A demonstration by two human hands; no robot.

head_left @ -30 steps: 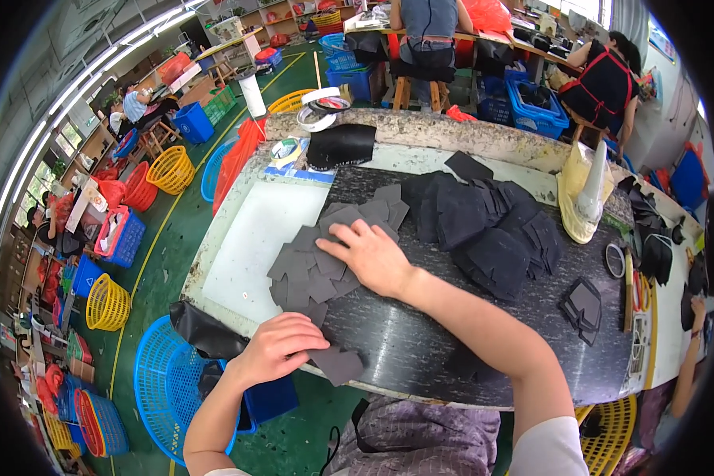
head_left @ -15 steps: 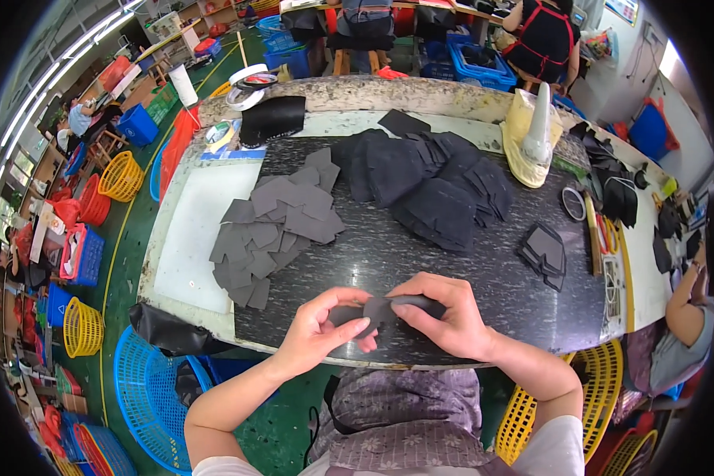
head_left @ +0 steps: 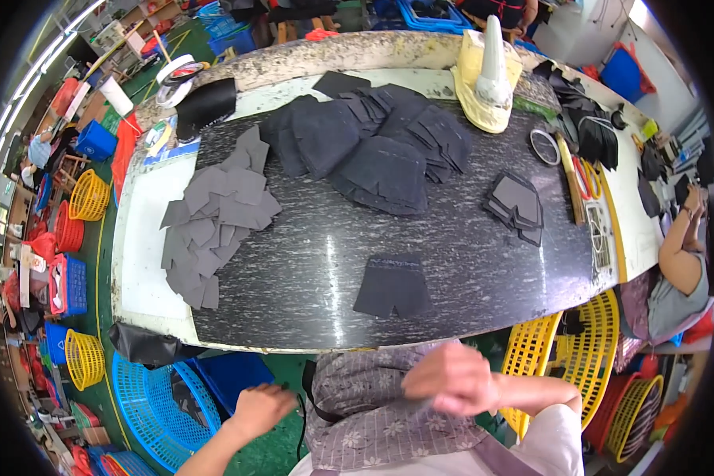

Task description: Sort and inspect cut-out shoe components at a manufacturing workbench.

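Left hand (head_left: 263,408): off the surface's (head_left: 293,278) near edge, blurred; whether it grips anything, I cannot tell.
Right hand (head_left: 452,379): before the apron (head_left: 349,436), fingers curled; blur hides whether anything is grasped.
Single dark piece (head_left: 390,287): flat near the front edge, notch toward the person, untouched.
Stage: one piece set apart; grey pieces (head_left: 218,210) heaped left and dark panels (head_left: 381,174) piled behind seemingly await handling.
Writing: none legible.

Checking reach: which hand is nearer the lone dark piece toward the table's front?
Right. Your right hand is bodyward of the dark piece, slightly right; your left hand is farther, leftward.
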